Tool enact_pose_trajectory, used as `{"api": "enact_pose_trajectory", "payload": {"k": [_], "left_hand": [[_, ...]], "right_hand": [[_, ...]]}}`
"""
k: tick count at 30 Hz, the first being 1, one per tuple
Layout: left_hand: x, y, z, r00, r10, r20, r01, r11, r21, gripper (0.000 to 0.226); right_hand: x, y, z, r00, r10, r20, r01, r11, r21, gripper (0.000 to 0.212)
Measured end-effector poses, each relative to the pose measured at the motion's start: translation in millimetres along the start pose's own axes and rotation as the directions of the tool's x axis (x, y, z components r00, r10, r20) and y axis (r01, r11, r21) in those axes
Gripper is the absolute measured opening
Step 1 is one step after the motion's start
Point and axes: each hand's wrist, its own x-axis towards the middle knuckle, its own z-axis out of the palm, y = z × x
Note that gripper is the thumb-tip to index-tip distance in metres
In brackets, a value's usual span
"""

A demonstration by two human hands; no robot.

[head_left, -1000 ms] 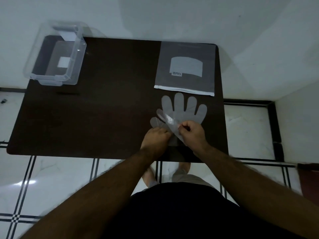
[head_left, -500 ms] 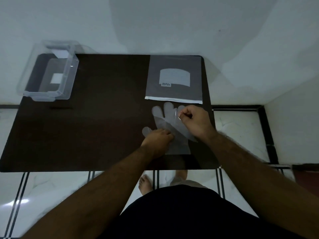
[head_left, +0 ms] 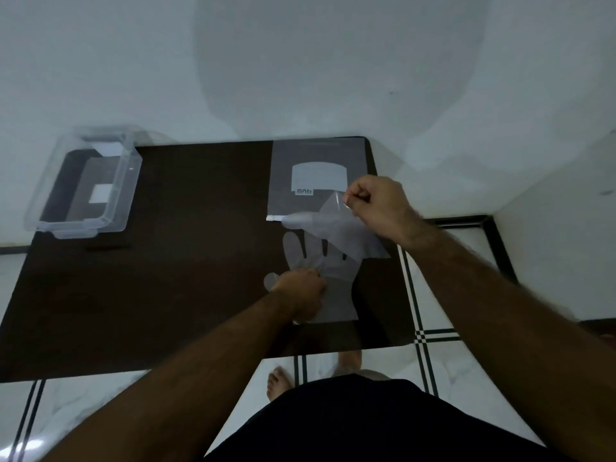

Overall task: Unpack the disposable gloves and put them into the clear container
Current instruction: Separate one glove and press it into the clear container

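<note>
My right hand (head_left: 376, 208) pinches one thin clear disposable glove (head_left: 336, 230) and holds it lifted above the table, its fingers pointing left. Under it a flat stack of clear gloves (head_left: 333, 278) lies on the dark table, and my left hand (head_left: 300, 291) presses down on the stack's near left part. The grey glove packet (head_left: 316, 161) lies flat just beyond, at the table's far right. The clear container (head_left: 123, 181) stands open at the far left corner.
The dark brown table (head_left: 166, 278) ends close to a white wall at the back. White floor tiles with black lines (head_left: 416, 328) and my bare feet (head_left: 276, 381) show past the near edge.
My right hand has peeled one glove off the stack and raised it up and away to the right. The left hand has stayed pressed on the stack. The camera has tilted up.
</note>
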Motion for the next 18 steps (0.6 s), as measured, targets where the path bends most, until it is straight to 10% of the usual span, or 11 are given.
{"api": "enact_pose_trajectory", "payload": {"k": [4,7,12,18], "left_hand": [[0,-1,-23,0.997,-0.015,0.081,0.03,0.983,-0.183,0.026],[-5,-8,-45,0.988,-0.1,-0.118,0.053,0.936,-0.348,0.02],[-15,-21,-111,0.55,-0.468,-0.692,-0.323,0.645,-0.693,0.05],[-39,-22,-219,0.801,0.117,-0.587,-0.586,0.35,-0.731,0.077]], "right_hand": [[14,-17,-33,0.997,-0.082,0.012,0.083,0.995,-0.062,0.007],[20,-30,-59,0.989,-0.144,0.026,0.146,0.985,-0.094,0.003],[24,-50,-98,0.958,-0.264,0.114,0.276,0.955,-0.11,0.007],[30,-94,-127,0.893,-0.389,0.227,0.427,0.892,-0.148,0.008]]}}
